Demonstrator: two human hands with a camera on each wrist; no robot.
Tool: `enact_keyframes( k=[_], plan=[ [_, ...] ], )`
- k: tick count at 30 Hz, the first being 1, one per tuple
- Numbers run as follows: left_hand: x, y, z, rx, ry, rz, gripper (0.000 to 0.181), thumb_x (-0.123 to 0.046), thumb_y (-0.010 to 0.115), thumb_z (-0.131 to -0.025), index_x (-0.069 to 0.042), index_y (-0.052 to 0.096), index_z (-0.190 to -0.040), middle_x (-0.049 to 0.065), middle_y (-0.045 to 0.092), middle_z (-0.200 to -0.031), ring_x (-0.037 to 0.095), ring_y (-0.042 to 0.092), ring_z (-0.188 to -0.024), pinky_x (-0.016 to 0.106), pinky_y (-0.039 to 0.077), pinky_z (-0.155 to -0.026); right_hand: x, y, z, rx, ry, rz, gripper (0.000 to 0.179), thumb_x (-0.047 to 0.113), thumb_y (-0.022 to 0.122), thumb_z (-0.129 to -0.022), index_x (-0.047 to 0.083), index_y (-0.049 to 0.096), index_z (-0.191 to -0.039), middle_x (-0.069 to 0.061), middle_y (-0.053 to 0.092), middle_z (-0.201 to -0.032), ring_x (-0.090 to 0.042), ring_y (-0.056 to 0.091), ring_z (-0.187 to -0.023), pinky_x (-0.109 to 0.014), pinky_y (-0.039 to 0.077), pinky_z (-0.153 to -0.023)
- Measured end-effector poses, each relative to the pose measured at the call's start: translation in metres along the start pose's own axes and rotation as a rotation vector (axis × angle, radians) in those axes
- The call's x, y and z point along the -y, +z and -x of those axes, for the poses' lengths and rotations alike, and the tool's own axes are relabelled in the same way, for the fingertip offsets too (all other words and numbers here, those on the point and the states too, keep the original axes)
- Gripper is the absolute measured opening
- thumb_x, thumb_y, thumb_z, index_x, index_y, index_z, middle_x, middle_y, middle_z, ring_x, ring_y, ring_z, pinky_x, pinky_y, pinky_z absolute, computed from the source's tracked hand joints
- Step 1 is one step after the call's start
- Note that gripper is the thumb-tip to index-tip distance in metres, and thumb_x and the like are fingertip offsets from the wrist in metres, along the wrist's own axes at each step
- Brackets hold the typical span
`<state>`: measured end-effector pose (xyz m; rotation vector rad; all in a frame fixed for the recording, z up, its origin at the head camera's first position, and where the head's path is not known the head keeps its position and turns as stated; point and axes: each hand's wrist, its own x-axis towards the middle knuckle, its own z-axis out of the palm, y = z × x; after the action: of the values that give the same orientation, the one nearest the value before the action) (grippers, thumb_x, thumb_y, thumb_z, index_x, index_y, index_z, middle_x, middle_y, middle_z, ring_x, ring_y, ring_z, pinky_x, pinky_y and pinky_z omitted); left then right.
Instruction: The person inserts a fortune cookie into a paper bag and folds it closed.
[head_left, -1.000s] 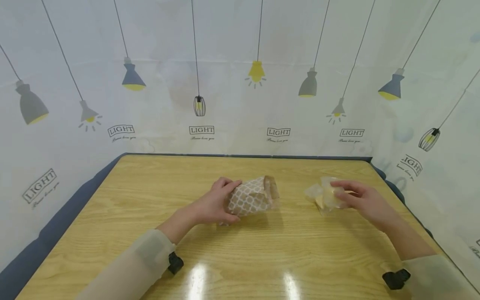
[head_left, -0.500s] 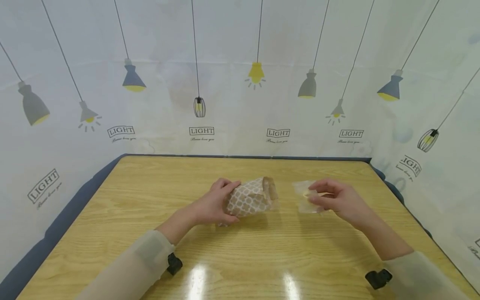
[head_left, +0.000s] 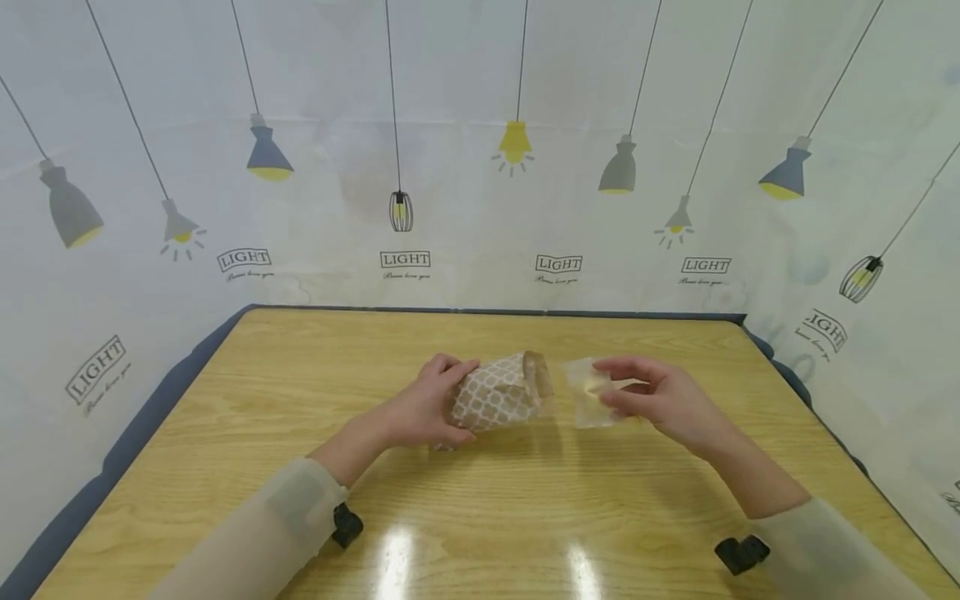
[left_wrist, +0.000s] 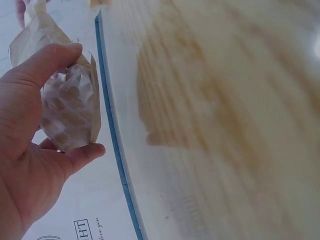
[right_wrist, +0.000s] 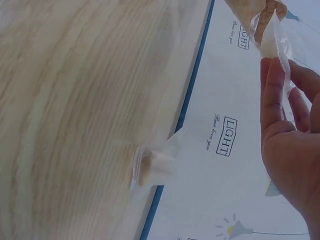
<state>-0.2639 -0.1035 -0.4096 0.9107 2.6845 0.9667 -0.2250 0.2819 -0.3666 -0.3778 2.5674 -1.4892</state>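
My left hand (head_left: 425, 408) grips a brown paper bag (head_left: 495, 396) with a white lattice pattern, thumb and fingers on opposite sides. The bag lies sideways over the table, its mouth facing right. A short way right of that mouth, my right hand (head_left: 656, 400) pinches a small clear packet (head_left: 587, 398) with something pale yellow inside. In the right wrist view the packet (right_wrist: 272, 42) overlaps the bag's brown mouth (right_wrist: 262, 22). The left wrist view shows the bag's crinkled patterned side (left_wrist: 70, 100) between the fingers.
A second clear packet (right_wrist: 156, 167) with brownish contents shows in the right wrist view, overlapping the table's dark blue edge. The wooden table (head_left: 480, 508) is glossy. White sheets printed with lamps (head_left: 480, 217) stand behind it and at both sides.
My right hand has moved left with the clear packet, closer to the bag's mouth. The left hand and the bag have hardly shifted.
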Motion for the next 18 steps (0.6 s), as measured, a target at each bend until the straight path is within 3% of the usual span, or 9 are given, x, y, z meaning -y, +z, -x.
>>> enact_keyframes(
  k=[8,18],
  plan=[
    [-0.003,-0.001,0.000,0.000,0.010,-0.006,0.107,-0.022,0.095,-0.086,-0.007,0.033,-0.172,0.020,0.039,-0.158,0.034,0.044,-0.144,0.057,0.046,-0.123,0.013,0.006,-0.008,-0.005,0.004,0.018,0.053,0.036,0.079,-0.103,0.017,0.065,-0.150,-0.015,0.068,-0.137,-0.018,0.077,-0.099,-0.035,0.064,-0.078],
    [-0.004,0.000,-0.001,0.016,0.023,0.009,0.107,-0.022,0.095,-0.086,-0.008,0.034,-0.172,0.019,0.040,-0.156,0.033,0.045,-0.143,0.056,0.046,-0.123,0.016,0.020,-0.027,0.023,-0.035,-0.023,0.052,0.022,0.082,-0.101,0.006,0.064,-0.147,-0.026,0.068,-0.136,-0.019,0.076,-0.101,-0.039,0.068,-0.083]
  ],
)
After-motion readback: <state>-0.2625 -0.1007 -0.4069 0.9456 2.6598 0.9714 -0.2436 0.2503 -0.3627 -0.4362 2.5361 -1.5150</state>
